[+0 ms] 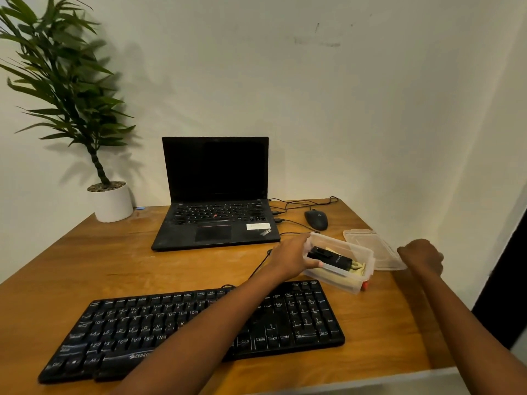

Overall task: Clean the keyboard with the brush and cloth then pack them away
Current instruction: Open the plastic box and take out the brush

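Your left hand (291, 259) reaches across the keyboard (142, 332) and grips the left end of the clear plastic box (356, 280); the thumb lies on the near wall and the fingers curl over the far rim. The box stands on the tabletop (85, 266), just behind the right end of the keyboard. Inside it the black brush (328, 259) lies on top of the pale yellow cloth (359, 266). The lid (370, 246) lies flat on the tabletop, just beside the box on its right.

Your right hand (422, 255) is at the right edge of the lid with its back towards you. Its fingers are curled downward, but I cannot tell if they hold or touch the lid.

Further back, an open laptop (216, 195) with a dark screen stands near the wall, a black mouse (316, 219) is at its right, and a potted plant (112, 203) is at its left.
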